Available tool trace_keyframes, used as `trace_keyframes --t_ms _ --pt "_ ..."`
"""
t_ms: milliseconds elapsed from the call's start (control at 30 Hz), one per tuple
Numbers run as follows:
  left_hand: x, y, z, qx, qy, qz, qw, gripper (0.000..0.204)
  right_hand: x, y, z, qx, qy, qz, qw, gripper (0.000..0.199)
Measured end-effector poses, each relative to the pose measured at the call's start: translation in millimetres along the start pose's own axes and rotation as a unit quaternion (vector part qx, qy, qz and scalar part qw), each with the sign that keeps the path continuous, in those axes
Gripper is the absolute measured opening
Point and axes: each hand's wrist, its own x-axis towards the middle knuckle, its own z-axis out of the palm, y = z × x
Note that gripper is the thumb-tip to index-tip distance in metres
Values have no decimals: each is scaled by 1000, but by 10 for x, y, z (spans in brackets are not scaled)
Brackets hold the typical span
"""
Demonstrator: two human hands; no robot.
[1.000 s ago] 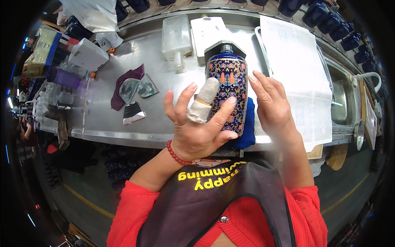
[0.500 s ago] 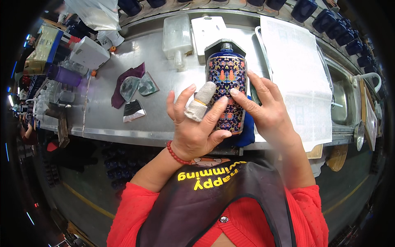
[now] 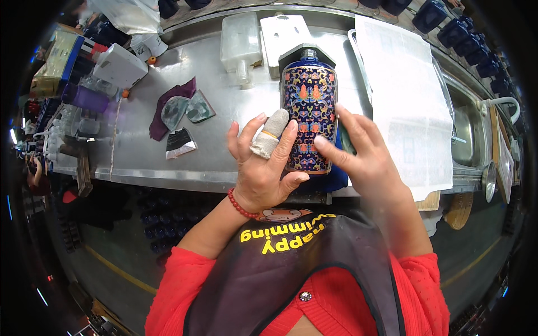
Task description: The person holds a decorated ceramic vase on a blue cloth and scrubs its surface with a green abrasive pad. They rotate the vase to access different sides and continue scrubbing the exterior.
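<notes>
A dark blue bottle [image 3: 309, 106] with a colourful floral pattern lies on its back, its neck pointing away from me, propped on a dark angular holder [image 3: 328, 63]. My left hand [image 3: 262, 168] has its fingers spread, with the index and thumb against the bottle's left edge. A grey cloth sleeve [image 3: 270, 134], held by a yellow band, covers its middle finger. On the other side, my right hand [image 3: 367, 148] is spread as well; its thumb rests on the lower right of the pattern and its fingers lie along the right side. Blue cloth [image 3: 335, 178] shows under the bottle's base.
A clear, empty bottle [image 3: 241, 47] and a white box [image 3: 284, 36] stand behind on the metal table [image 3: 207, 145]. Purple cloth and scraps [image 3: 168, 106] lie left. White paper sheets [image 3: 406, 112] cover the right, beside a sink [image 3: 468, 137]. Blue bottles [image 3: 430, 15] line the back.
My left index finger has drawn back from the pattern's middle to the bottle's left edge. My right thumb has shifted slightly lower. The whole view has shifted a little.
</notes>
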Motion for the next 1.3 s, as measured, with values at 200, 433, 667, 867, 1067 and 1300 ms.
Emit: trace_keyframes --t_ms 200,433,667,867,1067,1300 --pt "-55 51 20 -3 6 10 1000 72 -42 15 -1 4 50 8 999 54" --pt "-74 57 -7 28 4 24 999 70 61 79 0 48 153 -16 987 54" --pt "-176 -4 42 -36 17 -18 999 79 70 -114 -31 26 93 -132 987 24" --pt "-240 8 50 -47 31 -11 998 70 -116 -177 -118 280 106 24 954 22" --pt "-274 157 57 44 27 84 995 46 -129 -113 -6 322 141 209 913 16" --pt "-351 147 12 41 32 89 995 39 -3 -58 74 102 167 -43 980 29"
